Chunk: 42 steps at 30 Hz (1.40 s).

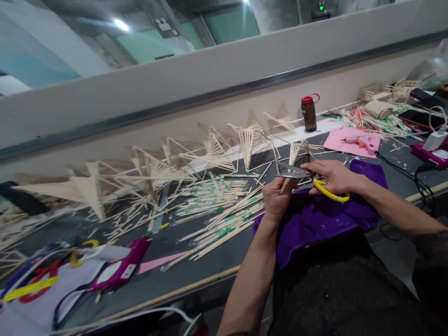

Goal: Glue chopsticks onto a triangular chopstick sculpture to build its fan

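Scissors with yellow handles [331, 191] are held over a purple cloth [315, 224] at the table's front edge. My right hand [331, 176] is closed around the handles. The metal blades point left, toward my left hand [279, 196], which is closed in a pinch just under them; what it pinches is too small to make out. Just beyond the hands stands a small fan-shaped stick piece [296, 151]. To the left lie loose wooden sticks [227, 228], with wrapped sticks [210, 196] behind them.
Stick structures [210, 154] line the wall. A bottle [309, 114] stands behind. A glue gun [360, 142] lies on pink paper [336, 140] at right, its cord trailing forward. Magenta power strips [135, 256] sit at both sides.
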Motion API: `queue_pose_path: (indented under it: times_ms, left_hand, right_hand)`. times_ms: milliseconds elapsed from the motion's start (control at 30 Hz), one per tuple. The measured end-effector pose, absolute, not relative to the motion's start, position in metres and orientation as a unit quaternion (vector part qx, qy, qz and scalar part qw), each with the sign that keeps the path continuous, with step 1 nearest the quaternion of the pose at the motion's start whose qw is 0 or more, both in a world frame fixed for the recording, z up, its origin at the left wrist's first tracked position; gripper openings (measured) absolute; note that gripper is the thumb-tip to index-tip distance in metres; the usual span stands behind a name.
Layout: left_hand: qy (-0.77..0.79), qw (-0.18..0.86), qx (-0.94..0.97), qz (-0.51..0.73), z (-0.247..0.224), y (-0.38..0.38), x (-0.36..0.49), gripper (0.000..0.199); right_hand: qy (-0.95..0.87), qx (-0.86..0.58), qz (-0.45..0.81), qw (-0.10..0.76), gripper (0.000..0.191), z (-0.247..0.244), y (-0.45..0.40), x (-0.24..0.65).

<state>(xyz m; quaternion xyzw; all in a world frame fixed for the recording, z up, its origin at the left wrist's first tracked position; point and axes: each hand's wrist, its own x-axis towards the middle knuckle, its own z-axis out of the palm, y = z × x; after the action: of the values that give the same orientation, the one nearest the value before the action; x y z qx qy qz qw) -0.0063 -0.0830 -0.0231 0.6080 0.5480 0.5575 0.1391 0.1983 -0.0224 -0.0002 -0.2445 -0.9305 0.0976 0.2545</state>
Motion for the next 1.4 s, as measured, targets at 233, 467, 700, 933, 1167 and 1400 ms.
queue_pose_path:
  times_ms: [233,467,700,933,1167,1400]
  left_hand:
    - [0.534,0.146,0.613,0.564,-0.023,-0.084,-0.001,0.032]
    - [0.506,0.141,0.644,0.557,-0.022,-0.084,-0.001,0.036]
    - [0.491,0.136,0.650,0.564,-0.023,-0.082,-0.001,0.034]
    - [0.502,0.173,0.621,0.577,-0.021,-0.084,0.001,0.032]
    - [0.506,0.179,0.604,0.589,-0.015,-0.087,0.000,0.031]
    - [0.509,0.195,0.584,0.601,-0.013,-0.081,-0.002,0.031]
  right_hand:
    - [-0.931,-0.253,0.093,0.245,0.069,-0.004,-0.019,0.202]
    - [-0.932,-0.247,0.108,0.241,0.062,-0.007,-0.018,0.205]
    - [-0.937,-0.255,0.092,0.222,0.060,-0.006,-0.019,0.205]
    - [-0.936,-0.254,0.049,0.239,0.042,-0.010,-0.019,0.205]
    - [-0.933,-0.266,0.011,0.242,0.046,-0.012,-0.016,0.203]
    - [-0.930,-0.297,0.003,0.215,0.049,-0.005,-0.021,0.199]
